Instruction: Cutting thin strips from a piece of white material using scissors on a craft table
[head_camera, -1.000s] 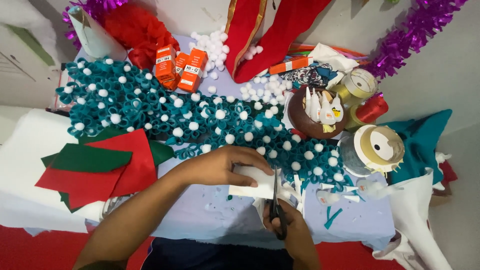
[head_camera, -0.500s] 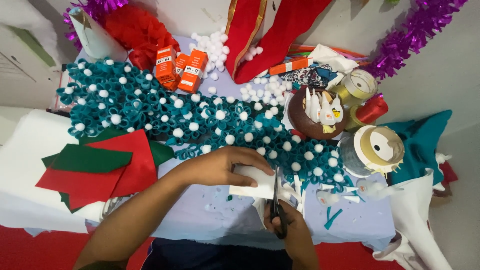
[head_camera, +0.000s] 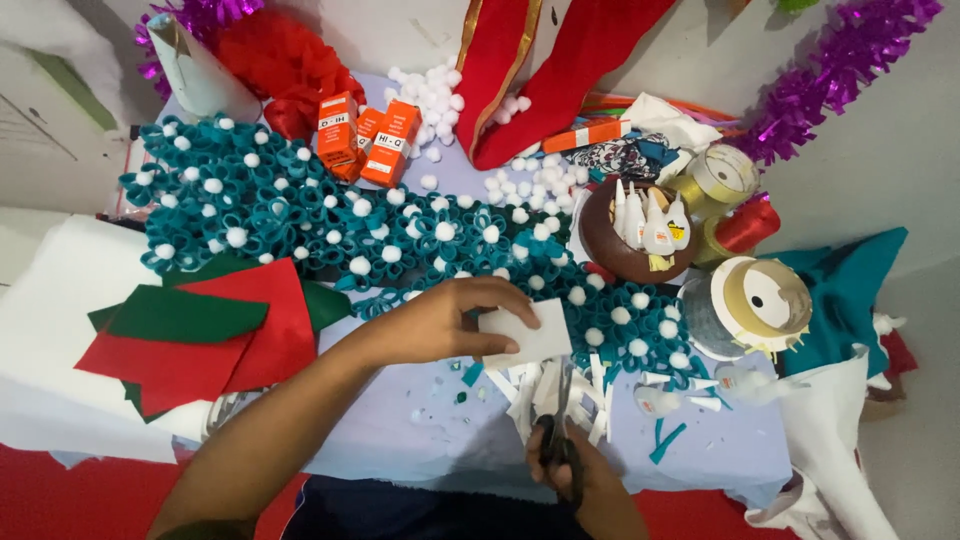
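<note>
Scissors (head_camera: 562, 415) sit in your right hand (head_camera: 580, 480) at about six o'clock in the view, the dark handles gripped in curled fingers and the blades running up toward twelve o'clock, so their long axis stands nearly straight away from you. How far the blades are parted you cannot tell; they are thin and partly lost among the white strips (head_camera: 530, 390) beneath.

Your left hand (head_camera: 440, 320) comes in from eight o'clock and pinches a small white felt piece (head_camera: 525, 335) between thumb and fingers, closed on its left edge. That grip leaves the lower right edge free and stretched just above the blade tips, which is likely why you hold it so far to one side. The piece is roughly rectangular, long axis running from nine to three o'clock with a slight downward tilt, lying across the line of the blades rather than along it.

It hovers near the centre of the worktop (head_camera: 420, 440), just below the teal flower garland (head_camera: 300, 220) with its white pompoms. Red and green felt sheets (head_camera: 190, 335) lie at nine o'clock, a ribbon spool (head_camera: 765, 300) at three o'clock, both well apart from your hands.
</note>
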